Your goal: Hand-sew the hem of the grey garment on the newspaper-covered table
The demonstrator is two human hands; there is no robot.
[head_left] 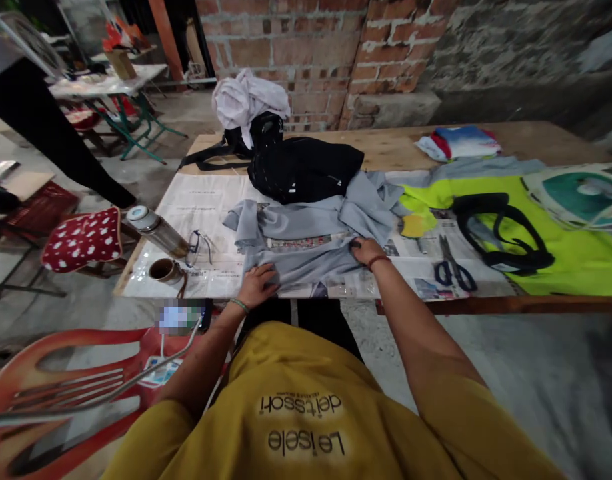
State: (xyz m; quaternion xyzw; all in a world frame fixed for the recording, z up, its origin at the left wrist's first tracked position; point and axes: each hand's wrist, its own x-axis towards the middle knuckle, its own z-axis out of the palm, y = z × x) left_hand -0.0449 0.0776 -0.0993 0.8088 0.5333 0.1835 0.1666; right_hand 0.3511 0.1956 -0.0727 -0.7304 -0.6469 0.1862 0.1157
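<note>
A grey garment [306, 260] is stretched across the newspaper-covered table edge in front of me. My left hand [259, 283] has its fingers closed over the garment's near left corner. At the other end of the stretched part, my right hand [369, 251] is closed around a small black object [355, 245], too small to name, and touches the cloth there. More of the grey cloth lies bunched behind, partly under a black bag [306, 168]. Dark-handled scissors [452, 270] lie apart from my right hand, on the newspaper.
To the left stand a steel flask [159, 232] and a brown mug [165, 270], beside eyeglasses [201, 247]. On the right, an iron [581, 190] and a black strap [501, 233] lie on yellow-green cloth [576, 260]. A red chair [36, 353] holds a phone [203, 317]. A person's leg [56, 127] shows at left.
</note>
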